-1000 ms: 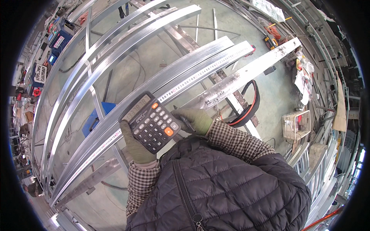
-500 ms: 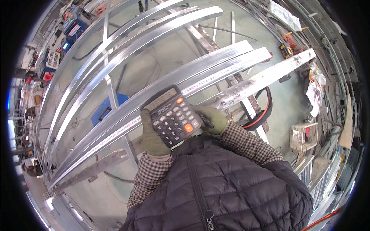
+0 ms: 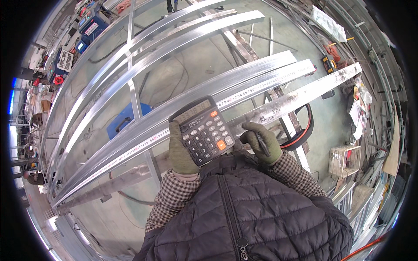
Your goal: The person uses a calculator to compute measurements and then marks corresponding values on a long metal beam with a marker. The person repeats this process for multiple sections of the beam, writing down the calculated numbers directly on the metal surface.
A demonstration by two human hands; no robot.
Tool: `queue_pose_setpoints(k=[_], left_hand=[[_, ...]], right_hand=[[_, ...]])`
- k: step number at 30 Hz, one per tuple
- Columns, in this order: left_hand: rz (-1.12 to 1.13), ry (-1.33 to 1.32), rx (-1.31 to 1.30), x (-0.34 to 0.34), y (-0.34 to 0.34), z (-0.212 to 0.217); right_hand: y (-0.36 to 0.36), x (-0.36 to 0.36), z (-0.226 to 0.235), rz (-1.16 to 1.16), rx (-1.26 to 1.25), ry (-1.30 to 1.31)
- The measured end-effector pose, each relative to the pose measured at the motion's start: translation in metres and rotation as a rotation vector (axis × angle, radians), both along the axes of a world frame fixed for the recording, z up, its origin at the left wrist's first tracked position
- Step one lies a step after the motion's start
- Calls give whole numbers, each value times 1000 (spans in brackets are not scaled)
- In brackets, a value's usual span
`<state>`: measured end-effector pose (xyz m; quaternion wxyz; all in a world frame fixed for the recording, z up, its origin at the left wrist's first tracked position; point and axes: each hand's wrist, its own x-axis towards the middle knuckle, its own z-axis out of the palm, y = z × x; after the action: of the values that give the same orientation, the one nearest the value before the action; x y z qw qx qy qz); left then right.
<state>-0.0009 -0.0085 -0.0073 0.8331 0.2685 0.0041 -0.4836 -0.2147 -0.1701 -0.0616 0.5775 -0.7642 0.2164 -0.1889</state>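
In a green glove, my left hand (image 3: pixel 180 152) grips a black calculator (image 3: pixel 203 132) by its left side, thumb along the face. The calculator's keys and lit-up display face me. Just to its right, my gloved right hand (image 3: pixel 262 142) is closed around a dark marker pen (image 3: pixel 263 143), its fingers curled and apart from the calculator. Behind the calculator, a measuring tape (image 3: pixel 248 92) with printed marks runs along a shiny metal profile (image 3: pixel 300 69). A scuffed metal bar (image 3: pixel 313 90) with dark handwritten marks lies beyond my right hand.
More long metal profiles (image 3: pixel 187 37) lie across a steel frame at the far left. A blue case (image 3: pixel 126 119) sits on the floor beneath. To the right are a white plastic crate (image 3: pixel 345 160), a black-and-red strap (image 3: pixel 300 132) and a yellow-and-black tool (image 3: pixel 330 64).
My right hand has moved away from the calculator to the right, with the marker pen now showing in it. The calculator remains in my left hand.
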Motion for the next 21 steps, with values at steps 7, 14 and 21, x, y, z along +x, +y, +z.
queue_pose_setpoints(k=[7, 14, 21], left_hand=[[-85, -100, 79, 3, 4, -3], [-237, -138, 60, 6, 12, -12], [-275, -125, 6, 10, 21, -13]], right_hand=[[11, 26, 25, -202, -280, -297], [23, 50, 53, -13, -464, -332], [29, 59, 50, -16, -563, -318]])
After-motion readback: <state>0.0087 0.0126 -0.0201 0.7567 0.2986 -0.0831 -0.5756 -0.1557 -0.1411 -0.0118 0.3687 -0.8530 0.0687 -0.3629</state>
